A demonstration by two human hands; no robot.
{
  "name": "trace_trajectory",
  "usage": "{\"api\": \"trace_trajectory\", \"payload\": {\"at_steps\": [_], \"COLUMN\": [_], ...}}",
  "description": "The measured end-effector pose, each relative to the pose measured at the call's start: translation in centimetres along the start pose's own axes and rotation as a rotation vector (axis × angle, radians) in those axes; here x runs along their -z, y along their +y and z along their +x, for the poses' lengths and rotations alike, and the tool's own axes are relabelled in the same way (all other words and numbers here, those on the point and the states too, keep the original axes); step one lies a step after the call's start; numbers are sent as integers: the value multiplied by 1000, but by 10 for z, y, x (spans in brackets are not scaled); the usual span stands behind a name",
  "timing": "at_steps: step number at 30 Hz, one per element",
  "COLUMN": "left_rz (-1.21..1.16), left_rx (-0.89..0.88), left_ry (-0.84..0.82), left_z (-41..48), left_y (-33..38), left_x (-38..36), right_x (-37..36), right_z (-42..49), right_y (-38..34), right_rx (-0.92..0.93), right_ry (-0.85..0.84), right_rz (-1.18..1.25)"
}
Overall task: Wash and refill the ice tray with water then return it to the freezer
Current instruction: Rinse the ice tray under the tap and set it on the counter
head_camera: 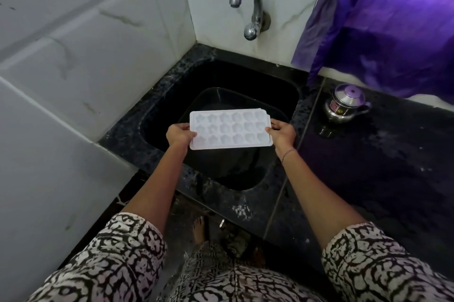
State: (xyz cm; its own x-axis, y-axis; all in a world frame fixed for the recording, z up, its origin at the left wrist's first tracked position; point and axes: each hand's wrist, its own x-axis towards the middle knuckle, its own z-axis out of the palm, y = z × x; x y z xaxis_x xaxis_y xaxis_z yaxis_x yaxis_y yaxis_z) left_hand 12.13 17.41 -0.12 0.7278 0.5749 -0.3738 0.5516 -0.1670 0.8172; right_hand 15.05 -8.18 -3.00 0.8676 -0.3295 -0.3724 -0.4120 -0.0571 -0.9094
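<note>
A white plastic ice tray (230, 129) with several star-shaped and round cells hangs level above the black sink (169, 105), cells facing up. My left hand (179, 135) grips its left short edge and my right hand (282, 132) grips its right short edge. A chrome tap (248, 6) juts from the tiled wall behind the sink, with no water running from its spout. I cannot tell whether the cells hold water.
A black tub (245, 97) sits inside the sink under the tray. On the dark granite counter (380, 166) to the right stands a small steel pot with a purple lid (344, 105). A purple curtain (393, 19) hangs at the upper right. White tiled walls close the left side.
</note>
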Motion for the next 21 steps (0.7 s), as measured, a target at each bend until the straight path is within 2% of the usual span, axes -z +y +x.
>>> {"api": "trace_trajectory", "payload": {"at_steps": [8, 21], "left_rz": [16, 235], "left_rx": [-79, -216], "left_ry": [-57, -114], "left_z": [31, 76], "left_y": [16, 32], "left_x": [-4, -6], "right_x": [-14, -34], "right_z": [9, 16], "right_y": [-6, -13], "right_rx": [90, 157], "right_ry": [95, 167], "right_rz": [-10, -160]}}
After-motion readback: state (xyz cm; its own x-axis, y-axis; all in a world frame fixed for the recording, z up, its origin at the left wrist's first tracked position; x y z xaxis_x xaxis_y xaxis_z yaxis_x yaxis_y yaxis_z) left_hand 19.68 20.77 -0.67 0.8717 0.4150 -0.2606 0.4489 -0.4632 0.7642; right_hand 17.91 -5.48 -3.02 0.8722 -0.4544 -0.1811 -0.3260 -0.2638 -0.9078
